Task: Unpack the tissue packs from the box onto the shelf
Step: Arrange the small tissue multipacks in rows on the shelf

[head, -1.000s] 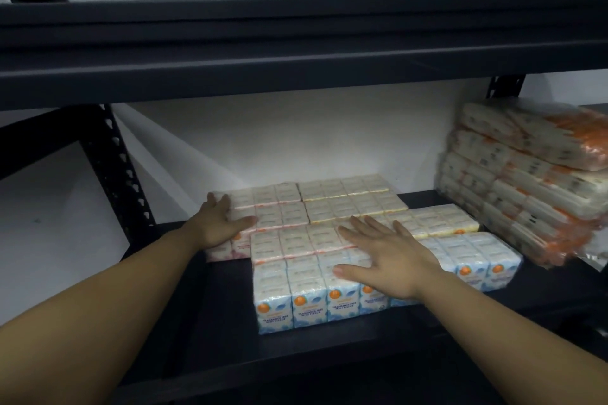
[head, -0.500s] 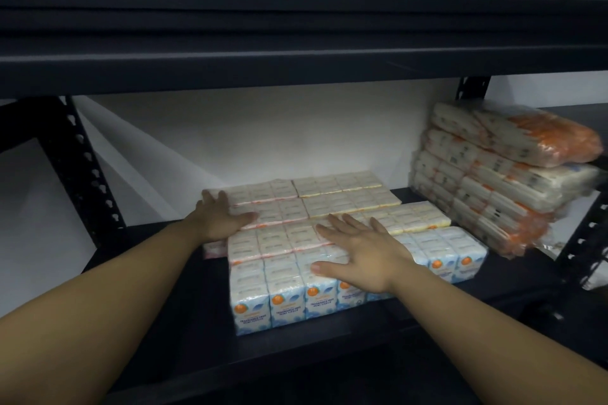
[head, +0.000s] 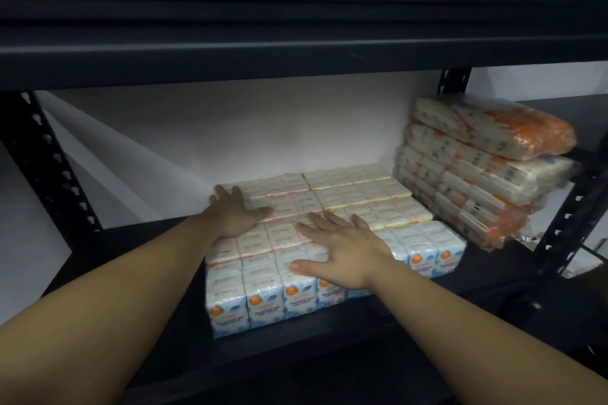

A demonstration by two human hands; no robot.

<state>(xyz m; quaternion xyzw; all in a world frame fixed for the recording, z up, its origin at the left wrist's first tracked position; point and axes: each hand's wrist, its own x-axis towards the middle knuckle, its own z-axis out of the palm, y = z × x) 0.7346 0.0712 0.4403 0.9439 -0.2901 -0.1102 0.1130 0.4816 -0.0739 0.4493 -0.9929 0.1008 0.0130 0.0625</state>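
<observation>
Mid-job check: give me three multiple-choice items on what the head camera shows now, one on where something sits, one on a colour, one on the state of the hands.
1. Where is the tall stack of wrapped packs on the shelf?
A. at the right end, beside the flat layer
B. at the left end
C. on the shelf above

2. What colour are the round marks on the front faces of the nearest tissue packs?
A. green
B. orange
C. black

3. How do the two hands lie?
A. both curled round one pack
B. both hanging away from the packs
C. both flat, fingers straight, on top of the packs

Answers: 1 A, the stack stands to the right of the flat layer. 2 B, orange discs show above the printed text. 3 C, the left hand and the right hand rest palm-down on the pack tops.
</observation>
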